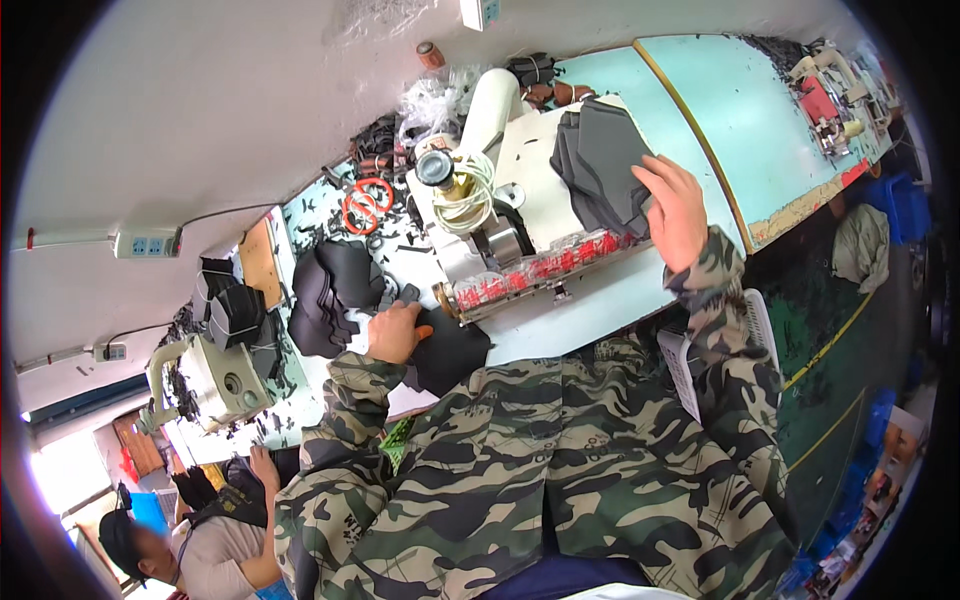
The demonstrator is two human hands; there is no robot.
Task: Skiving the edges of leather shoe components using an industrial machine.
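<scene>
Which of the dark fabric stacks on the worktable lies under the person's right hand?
The grey fabric stack on the sewing machine's flat bed, under the right hand. The black stacks lie farther left, beside the left hand.

Grey fabric pieces [600, 160]: flat-cut dark grey stack, fanning slightly, lying on the white machine bed at far right; right hand [678, 212] is resting spread on the stack's near right edge.

Black piece [450, 355]: dark, limp, curved panel, lying on the table at near left; left hand [395, 333] is gripping its far edge.
</scene>
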